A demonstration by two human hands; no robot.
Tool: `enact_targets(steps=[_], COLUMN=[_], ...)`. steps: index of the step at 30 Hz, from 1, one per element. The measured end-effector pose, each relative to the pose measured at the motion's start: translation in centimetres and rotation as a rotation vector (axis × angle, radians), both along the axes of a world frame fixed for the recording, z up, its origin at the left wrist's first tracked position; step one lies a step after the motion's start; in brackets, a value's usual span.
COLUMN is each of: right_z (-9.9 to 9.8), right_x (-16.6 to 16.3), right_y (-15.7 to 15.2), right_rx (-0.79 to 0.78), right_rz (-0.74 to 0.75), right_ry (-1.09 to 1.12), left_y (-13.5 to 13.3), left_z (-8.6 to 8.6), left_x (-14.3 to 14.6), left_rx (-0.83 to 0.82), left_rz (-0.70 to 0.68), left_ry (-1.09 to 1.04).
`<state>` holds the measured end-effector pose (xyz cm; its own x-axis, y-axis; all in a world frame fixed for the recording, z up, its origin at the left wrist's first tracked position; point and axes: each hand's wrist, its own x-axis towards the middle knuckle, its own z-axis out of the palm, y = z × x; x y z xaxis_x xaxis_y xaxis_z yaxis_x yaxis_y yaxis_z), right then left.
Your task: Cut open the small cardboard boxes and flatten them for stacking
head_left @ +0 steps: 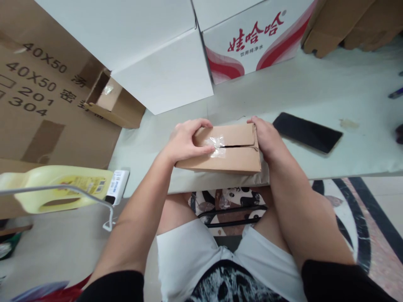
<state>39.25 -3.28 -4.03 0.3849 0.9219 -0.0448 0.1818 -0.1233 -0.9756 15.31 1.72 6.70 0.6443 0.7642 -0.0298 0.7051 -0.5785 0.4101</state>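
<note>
A small brown box [228,149] lies at the near edge of the table [315,96], held from both sides. The left hand [185,140] has its grip closed on the box's 9 o'clock end, thumb pressed on the clear tape [217,144] over the flap seam. The right hand [267,138] clasps the 3 o'clock end. A black phone [307,132] lies at 3 o'clock, near the box; white cartons [163,63] stand at 12.

small box [233,153] on table [315,96] edge | phone [307,132] right | cartons [163,54] behind | jug [56,186] left
</note>
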Motion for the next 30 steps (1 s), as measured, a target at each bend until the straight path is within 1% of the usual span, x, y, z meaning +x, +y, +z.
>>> enact_targets(steps=[3, 5, 7, 10, 12, 15, 17, 19, 22, 25, 27, 30], right_z=[0.6, 0.6, 0.4, 0.4, 0.9, 2.1, 2.9, 3.4, 3.6, 3.6, 3.7, 4.0], right_x=[-0.4, -0.7, -0.8, -0.9, -1.0, -1.7, -2.3, -2.8, -3.0, -2.7, -2.6, -3.1], right_y=[-0.1, -0.1, -0.1, -0.2, -0.7, -1.7, -2.3, -2.6, -2.6, -2.5, -2.7, -3.3], right_rx=[0.023, 0.035, 0.030, 0.069, 0.204, 0.521, 0.678, 0.745, 0.762, 0.783, 0.781, 0.702], right_rz=[-0.018, -0.028, -0.044, -0.071, -0.063, -0.023, 0.036, 0.117, 0.190, 0.197, 0.193, 0.225], right_ry=[0.019, 0.062, 0.116, 0.159, 0.163, 0.140, 0.099, 0.048, -0.061, -0.204, -0.314, -0.495], left_y=[0.2, 0.3, 0.2, -0.2, -0.4, -0.7, -1.0, -1.3, -1.9, -2.6, -2.8, -2.8], left_z=[0.1, 0.2, 0.3, 0.4, 0.4, 0.3, 0.7, 1.4, 3.2, 4.7, 5.2, 4.9], left_x=[-0.3, -0.7, -1.2, -2.0, -2.5, -3.0, -3.1, -3.0, -2.6, -2.2, -2.1, -1.9], left_rx=[-0.043, -0.046, -0.008, 0.123, 0.241, 0.362, 0.376, 0.362, 0.326, 0.272, 0.239, 0.203], left_rz=[0.011, 0.025, 0.047, 0.115, 0.184, 0.283, 0.320, 0.336, 0.336, 0.354, 0.349, 0.241], left_ry=[-0.015, -0.022, -0.004, 0.065, 0.091, 0.077, 0.052, 0.031, 0.012, -0.032, -0.058, -0.037])
